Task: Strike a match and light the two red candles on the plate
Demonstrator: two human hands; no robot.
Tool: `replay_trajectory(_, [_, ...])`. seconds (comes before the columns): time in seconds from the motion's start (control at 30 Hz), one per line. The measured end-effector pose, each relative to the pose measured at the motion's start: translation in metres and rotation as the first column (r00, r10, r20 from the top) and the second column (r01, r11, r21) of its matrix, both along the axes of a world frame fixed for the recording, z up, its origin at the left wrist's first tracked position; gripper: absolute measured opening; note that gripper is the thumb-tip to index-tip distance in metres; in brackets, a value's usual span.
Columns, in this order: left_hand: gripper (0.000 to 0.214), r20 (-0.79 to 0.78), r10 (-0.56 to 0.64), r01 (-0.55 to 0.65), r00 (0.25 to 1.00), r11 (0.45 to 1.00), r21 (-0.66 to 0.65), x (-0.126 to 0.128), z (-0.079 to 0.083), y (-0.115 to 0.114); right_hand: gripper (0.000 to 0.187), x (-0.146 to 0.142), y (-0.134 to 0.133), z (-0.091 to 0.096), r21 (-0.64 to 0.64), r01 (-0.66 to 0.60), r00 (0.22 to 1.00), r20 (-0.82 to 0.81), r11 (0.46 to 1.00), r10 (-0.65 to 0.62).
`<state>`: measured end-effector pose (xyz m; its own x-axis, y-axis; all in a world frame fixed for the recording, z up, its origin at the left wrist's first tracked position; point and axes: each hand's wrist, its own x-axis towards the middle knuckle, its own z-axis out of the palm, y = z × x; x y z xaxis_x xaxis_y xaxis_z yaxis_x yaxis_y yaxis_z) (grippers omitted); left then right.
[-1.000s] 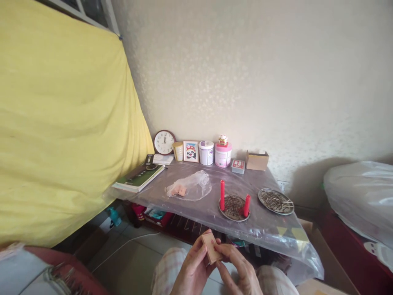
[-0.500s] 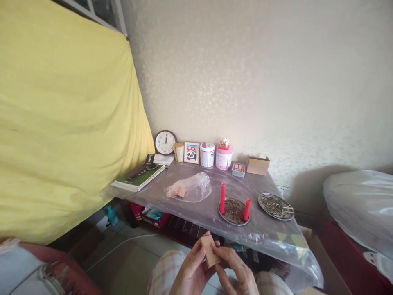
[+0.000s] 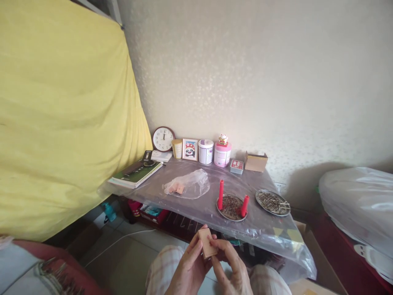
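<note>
A small plain tan box (image 3: 207, 242), looking like a matchbox, is held between my two hands above my lap. My left hand (image 3: 189, 264) closes round its left side, thumb along the edge. From the right, my right hand (image 3: 231, 262) pinches the lower part with thumb and fingers. In front on the table, a clear plastic bag (image 3: 196, 184) contains similar tan boxes (image 3: 177, 188). Two red candles (image 3: 220, 196) stand on a metal plate (image 3: 231, 207) full of dark bits. Another plate (image 3: 273, 202) to the right is heaped with what look like burnt matchsticks.
The low table (image 3: 193, 213) wears a clear plastic cover. Along its back stand a clock (image 3: 163, 139), a panda picture (image 3: 190, 150), two canisters (image 3: 206, 152) and an open cardboard box (image 3: 256, 162). Books (image 3: 136, 175) lie at left beside a yellow cloth (image 3: 70, 123).
The view has shifted slightly, so the table appears a little higher and further left. Both hands keep their grip on the small box, which has barely turned.
</note>
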<state>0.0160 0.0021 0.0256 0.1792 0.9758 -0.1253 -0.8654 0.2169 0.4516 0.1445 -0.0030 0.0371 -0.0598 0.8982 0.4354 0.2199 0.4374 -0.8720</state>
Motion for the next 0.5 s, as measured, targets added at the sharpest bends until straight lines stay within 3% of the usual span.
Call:
replay_trajectory(0.27, [0.037,-0.057,0.016,-0.015,0.998,1.0,0.019,-0.001,0.011,-0.005,0.034,-0.002,0.002,-0.004,-0.212,-0.095,0.986,-0.155,0.973,0.062])
replay_trajectory(0.5, [0.046,-0.092,-0.01,0.012,0.996,1.0,0.026,-0.003,0.005,-0.004,0.033,-0.007,0.001,-0.004,-0.268,-0.067,0.976,-0.219,0.961,0.006])
